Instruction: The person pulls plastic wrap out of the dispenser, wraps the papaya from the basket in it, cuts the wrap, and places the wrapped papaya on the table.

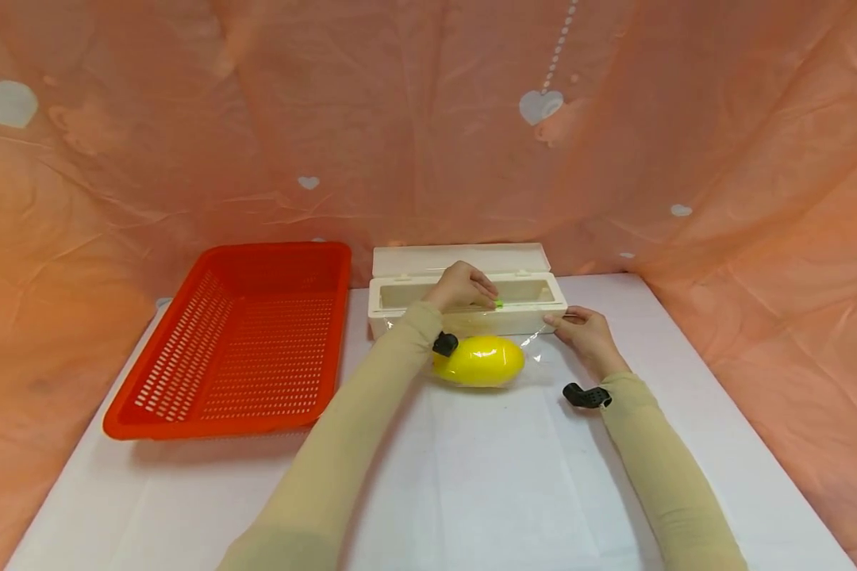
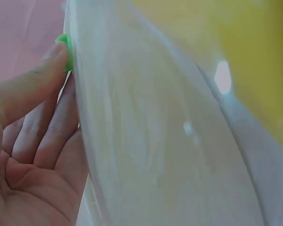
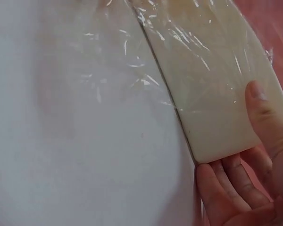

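A white cling film box (image 1: 467, 321) stands at the back of the table with its lid (image 1: 460, 259) tipped back. My left hand (image 1: 466, 287) is at the box's front rim and pinches the small green cutter slider (image 2: 66, 52), thumb against it. My right hand (image 1: 586, 337) grips the box's right end, thumb on the front face and fingers round the end. Clear cling film (image 3: 188, 56) hangs from the rim down over the front. A glossy yellow oval fruit (image 1: 480, 362) lies in front of the box with film around it, partly behind my left wrist.
To the left sits a red plastic basket (image 1: 343, 333) with slotted sides and floor. White cloth covers the table (image 1: 500, 476). An orange curtain (image 1: 428, 143) with white hearts hangs close behind the box and along both sides.
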`<state>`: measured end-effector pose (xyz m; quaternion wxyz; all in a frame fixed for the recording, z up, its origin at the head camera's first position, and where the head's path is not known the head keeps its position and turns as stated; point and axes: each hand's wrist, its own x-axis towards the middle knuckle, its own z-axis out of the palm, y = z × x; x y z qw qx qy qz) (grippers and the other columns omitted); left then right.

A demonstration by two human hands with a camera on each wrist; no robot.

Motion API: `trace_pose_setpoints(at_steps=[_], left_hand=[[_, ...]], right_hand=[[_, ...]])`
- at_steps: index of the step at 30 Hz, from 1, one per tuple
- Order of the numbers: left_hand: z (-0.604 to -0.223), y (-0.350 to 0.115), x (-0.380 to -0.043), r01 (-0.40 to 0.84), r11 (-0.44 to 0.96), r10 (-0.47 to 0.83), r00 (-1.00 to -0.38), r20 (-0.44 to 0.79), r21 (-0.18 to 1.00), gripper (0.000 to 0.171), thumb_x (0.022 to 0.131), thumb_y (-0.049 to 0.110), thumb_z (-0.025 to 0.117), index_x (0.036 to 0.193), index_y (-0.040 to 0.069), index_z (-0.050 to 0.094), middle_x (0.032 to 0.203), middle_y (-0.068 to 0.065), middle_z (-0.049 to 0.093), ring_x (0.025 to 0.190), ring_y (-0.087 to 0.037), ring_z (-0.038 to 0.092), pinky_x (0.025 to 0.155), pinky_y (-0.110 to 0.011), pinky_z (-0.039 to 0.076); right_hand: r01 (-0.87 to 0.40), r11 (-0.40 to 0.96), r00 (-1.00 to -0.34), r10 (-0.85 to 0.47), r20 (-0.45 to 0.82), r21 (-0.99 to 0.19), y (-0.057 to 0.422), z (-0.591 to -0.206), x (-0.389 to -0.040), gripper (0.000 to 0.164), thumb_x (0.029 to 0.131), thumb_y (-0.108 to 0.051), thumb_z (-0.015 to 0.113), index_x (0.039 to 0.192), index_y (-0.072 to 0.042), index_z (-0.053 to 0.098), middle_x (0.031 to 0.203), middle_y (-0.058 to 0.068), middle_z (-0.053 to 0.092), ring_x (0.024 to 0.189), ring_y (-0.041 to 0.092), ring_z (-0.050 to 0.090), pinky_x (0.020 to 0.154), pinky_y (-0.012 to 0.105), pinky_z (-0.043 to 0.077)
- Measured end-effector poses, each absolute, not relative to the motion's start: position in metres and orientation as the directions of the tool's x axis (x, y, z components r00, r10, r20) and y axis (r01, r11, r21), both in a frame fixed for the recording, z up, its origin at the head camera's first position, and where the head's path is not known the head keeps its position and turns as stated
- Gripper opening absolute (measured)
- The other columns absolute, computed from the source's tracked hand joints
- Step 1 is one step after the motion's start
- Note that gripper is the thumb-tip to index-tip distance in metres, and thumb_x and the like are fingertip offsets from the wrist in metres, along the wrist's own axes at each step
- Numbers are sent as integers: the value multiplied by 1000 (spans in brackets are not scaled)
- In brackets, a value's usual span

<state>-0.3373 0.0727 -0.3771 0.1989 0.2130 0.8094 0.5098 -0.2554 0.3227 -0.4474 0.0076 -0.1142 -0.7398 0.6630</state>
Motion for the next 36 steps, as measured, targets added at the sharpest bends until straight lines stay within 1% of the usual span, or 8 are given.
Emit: trace_pose_setpoints(at_steps=[4,7,12,17,22,25,29,36], left_hand=[[-379,68,-334,55,334,548,-824,-146,941,25,79,-2,75,103,-5,69,94,-13,71,86,-20,68,75,-25,55],[-380,66,-332,28,302,551,-821,-150,953,28,80,-5,73,107,-8,67,97,-16,70,88,-22,67,76,-25,55],[-379,65,-332,43,285,555,-822,-128,958,29,80,-8,72,108,-10,66,97,-18,70,87,-24,67,76,-26,55],[-378,62,-331,58,308,552,-824,-129,950,26,80,-5,73,106,-9,67,95,-17,70,86,-22,68,75,-25,55],[-376,54,-332,67,332,545,-828,-133,941,25,79,-3,75,104,-7,68,94,-15,71,85,-21,68,75,-25,55],[-378,49,-335,53,317,543,-829,-135,947,26,80,-3,74,104,-7,68,94,-15,70,85,-21,68,75,-25,55],[-382,45,-337,30,290,536,-833,-137,956,26,79,-5,74,104,-8,68,94,-16,70,84,-21,68,75,-26,55],[-383,37,-335,59,320,519,-846,-122,946,24,79,-3,75,101,-6,69,90,-14,71,83,-21,68,74,-26,56]], right_hand=[[195,100,-970,166,-177,-976,321,-447,-254,52,82,-24,77,119,1,50,86,-5,61,78,6,57,75,18,51],[216,102,-966,166,-197,-971,319,-446,-253,60,82,-27,78,124,2,47,89,-4,60,79,5,57,75,17,50],[220,86,-966,159,-204,-972,318,-444,-255,65,82,-26,77,129,4,44,90,-4,60,81,5,58,79,19,51],[232,86,-964,154,-218,-969,319,-444,-257,70,82,-26,77,133,5,40,92,-3,59,81,4,59,81,20,52],[233,99,-965,147,-217,-967,319,-445,-259,70,81,-27,77,132,5,41,92,-3,59,82,6,60,81,20,52],[229,112,-965,153,-211,-967,319,-445,-261,68,81,-28,77,130,4,42,92,-3,59,83,7,60,81,20,52],[234,144,-965,153,-212,-961,320,-445,-263,72,80,-31,77,131,5,42,94,-2,59,83,6,60,82,20,52],[242,153,-964,150,-220,-958,323,-446,-263,73,82,-30,76,134,6,40,97,-1,59,83,4,60,84,22,51]])
